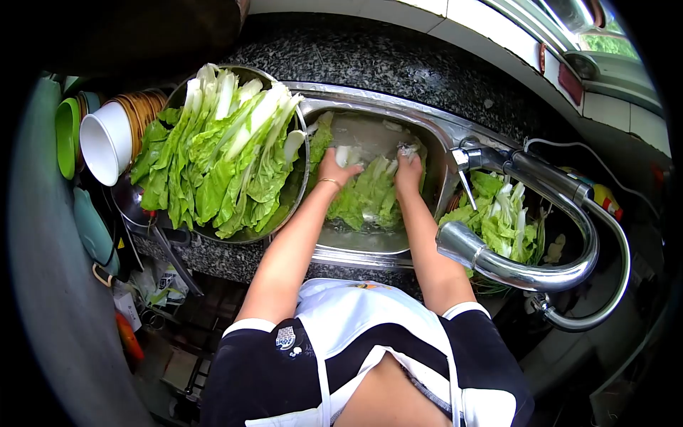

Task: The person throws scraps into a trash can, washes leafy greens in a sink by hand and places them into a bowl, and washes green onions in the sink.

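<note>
Both hands reach into a steel sink [334, 250] that holds water and loose Chinese cabbage leaves [366, 192] with pale stalks. On the left side of the water, my left hand [336, 171] is closed around a white stalk, its thumb pointing right. My right hand [408, 173] grips leaves near the sink's right wall; its fingertips are partly hidden by water and glare. The green leaf blades spread between the two hands. One more leaf [321, 139] leans along the left wall of the basin.
To the left, a large metal bowl [302, 188] is heaped with long cabbage leaves [220, 149]. A chrome faucet [569, 267] curves over more greens [509, 213] on the right. White [105, 144] and green bowls [67, 139] stand far left. Dark speckled counter [341, 57] runs behind.
</note>
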### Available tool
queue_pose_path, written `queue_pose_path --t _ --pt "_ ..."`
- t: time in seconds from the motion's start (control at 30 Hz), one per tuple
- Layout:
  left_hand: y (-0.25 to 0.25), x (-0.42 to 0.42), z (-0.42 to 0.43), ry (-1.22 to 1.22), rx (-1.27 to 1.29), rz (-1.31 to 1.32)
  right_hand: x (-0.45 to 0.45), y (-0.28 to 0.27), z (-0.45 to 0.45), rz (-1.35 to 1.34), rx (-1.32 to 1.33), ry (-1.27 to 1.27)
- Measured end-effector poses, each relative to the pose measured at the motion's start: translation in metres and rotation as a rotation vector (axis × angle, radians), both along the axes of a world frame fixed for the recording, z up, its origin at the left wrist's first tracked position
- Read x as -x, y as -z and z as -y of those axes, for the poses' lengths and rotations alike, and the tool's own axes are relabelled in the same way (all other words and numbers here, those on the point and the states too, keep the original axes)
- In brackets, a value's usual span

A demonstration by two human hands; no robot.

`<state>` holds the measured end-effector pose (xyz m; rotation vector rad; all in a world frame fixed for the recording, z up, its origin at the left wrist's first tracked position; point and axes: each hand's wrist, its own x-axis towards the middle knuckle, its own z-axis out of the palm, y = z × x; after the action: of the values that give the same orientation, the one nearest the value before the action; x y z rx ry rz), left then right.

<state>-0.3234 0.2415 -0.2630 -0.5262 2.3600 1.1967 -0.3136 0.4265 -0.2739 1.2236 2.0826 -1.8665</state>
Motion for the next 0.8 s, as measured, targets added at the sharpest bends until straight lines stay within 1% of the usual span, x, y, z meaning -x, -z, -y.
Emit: queue_pose_path --t 0.03,0.07,0.1,0.13,0.17,0.2,0.23,0.27,0.3,0.33,0.4,0.43,0.47,0.5,0.53,0.57,0.6,0.63,0.67,0.7,0.73,0.77,0.8 --pt "0.000 -0.001 -0.008 -0.006 0.028 -0.079 0.004 -0.008 0.000 0.024 0.094 -0.008" --pt "0.000 0.000 -0.013 -0.012 0.025 -0.076 0.006 -0.017 -0.002 0.046 0.045 -0.067" --pt "-0.017 0.009 -0.018 0.055 0.051 0.038 0.009 -0.029 -0.002 0.068 -0.004 -0.126" --pt "-0.027 0.015 -0.021 0.121 0.075 0.151 0.009 -0.033 -0.003 0.070 -0.008 -0.133" --pt "-0.014 0.013 -0.021 0.115 0.009 0.120 0.009 -0.038 -0.003 0.018 -0.009 -0.074" --pt "-0.008 0.014 -0.019 0.109 0.006 0.125 0.008 -0.044 -0.004 -0.034 -0.009 -0.015" --pt "-0.004 0.016 -0.016 0.121 -0.079 0.069 0.009 -0.055 -0.002 -0.028 -0.010 -0.019" --pt "0.000 0.016 -0.014 0.133 -0.161 0.014 0.010 -0.067 -0.001 -0.004 0.070 0.026" --pt "-0.008 0.019 -0.015 -0.014 -0.323 0.112 0.010 -0.073 0.002 0.019 0.150 0.073" --pt "-0.004 0.018 -0.016 -0.018 -0.320 0.114 0.002 -0.060 -0.001 0.022 0.152 0.070" --pt "0.005 0.020 -0.019 -0.052 -0.182 -0.061 -0.016 -0.025 -0.009 0.033 -0.073 -0.110" --pt "-0.009 0.025 -0.020 -0.056 -0.182 -0.061 -0.011 -0.049 -0.007 0.166 0.026 -0.168" --pt "-0.023 0.030 -0.021 -0.013 -0.220 0.098 -0.015 -0.044 -0.008 0.168 0.025 -0.173" --pt "-0.033 0.031 -0.020 0.029 -0.258 0.258 -0.018 -0.040 -0.008 0.152 0.158 -0.159" --pt "-0.028 0.026 -0.019 0.022 -0.258 0.261 -0.021 -0.036 -0.008 0.137 0.291 -0.145" --pt "-0.019 0.019 -0.018 0.022 -0.336 0.233 -0.024 -0.033 -0.009 0.163 0.299 -0.124" --pt "-0.021 0.018 -0.017 0.022 -0.414 0.204 -0.026 -0.027 -0.011 0.165 0.299 -0.130" --pt "-0.024 0.014 -0.017 0.017 -0.414 0.204 -0.027 -0.022 -0.013 0.116 0.402 -0.065" --pt "-0.028 0.006 -0.017 0.066 -0.383 0.134 -0.029 -0.016 -0.016 0.067 0.505 0.003" --pt "-0.037 0.000 -0.017 0.116 -0.351 0.065 -0.027 -0.022 -0.014 0.068 0.506 0.002" --pt "-0.041 -0.003 -0.016 0.168 -0.319 -0.004 -0.025 -0.028 -0.014 0.079 0.611 0.020" --pt "-0.026 -0.011 -0.017 0.219 -0.333 0.065 -0.023 -0.034 -0.013 0.090 0.716 0.039" --pt "-0.030 -0.011 -0.017 0.218 -0.333 0.068 -0.023 -0.036 -0.011 0.093 0.716 0.040"
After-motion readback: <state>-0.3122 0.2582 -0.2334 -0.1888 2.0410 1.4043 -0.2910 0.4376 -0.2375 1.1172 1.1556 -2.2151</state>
